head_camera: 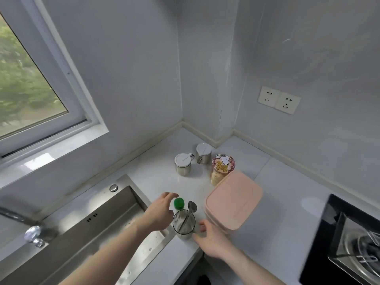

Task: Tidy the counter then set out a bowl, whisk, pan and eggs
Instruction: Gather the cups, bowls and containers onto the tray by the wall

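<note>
A clear glass (183, 224) with a metal spoon (191, 207) standing in it sits on the white counter (273, 194) near the front edge. A small green cap or bottle top (178, 203) lies just behind it. My left hand (161, 211) hovers over the sink's right rim, fingers apart, close to the green thing and the glass. My right hand (211, 238) is at the glass's right side with fingers spread, next to the stacked pink lidded boxes (233, 200). Neither hand holds anything. No bowl, whisk, pan or eggs are in view.
Two steel seasoning jars (183, 164) (203, 153) and a patterned snack cup (222, 167) stand near the back corner. A steel sink (98, 229) with a tap (30, 233) lies to the left. A black gas hob (349, 239) is at the right. Wall sockets (278, 99) above.
</note>
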A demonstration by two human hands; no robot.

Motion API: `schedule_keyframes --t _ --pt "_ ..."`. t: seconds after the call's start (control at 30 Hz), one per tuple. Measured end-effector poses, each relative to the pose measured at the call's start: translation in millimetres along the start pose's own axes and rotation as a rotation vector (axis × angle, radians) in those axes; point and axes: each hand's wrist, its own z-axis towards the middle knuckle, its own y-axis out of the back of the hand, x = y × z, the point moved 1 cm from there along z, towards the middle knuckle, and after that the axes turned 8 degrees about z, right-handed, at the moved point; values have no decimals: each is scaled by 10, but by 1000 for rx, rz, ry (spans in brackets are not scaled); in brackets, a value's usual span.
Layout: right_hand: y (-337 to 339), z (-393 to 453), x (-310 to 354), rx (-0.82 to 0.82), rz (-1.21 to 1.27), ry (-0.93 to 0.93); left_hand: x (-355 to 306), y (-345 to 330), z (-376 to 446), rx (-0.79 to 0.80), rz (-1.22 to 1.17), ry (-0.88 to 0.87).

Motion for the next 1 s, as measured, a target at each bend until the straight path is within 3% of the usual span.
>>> schedule_keyframes --t 0.43,0.83,1.0 --pt "-88 507 102 47 -166 -35 20 -193 513 90 211 -128" --pt "-94 277 -40 -149 -145 25 123 -203 147 -29 32 -24" --pt "-129 -167 -146 -217 -85 4 166 -185 -228 -22 -12 -124"
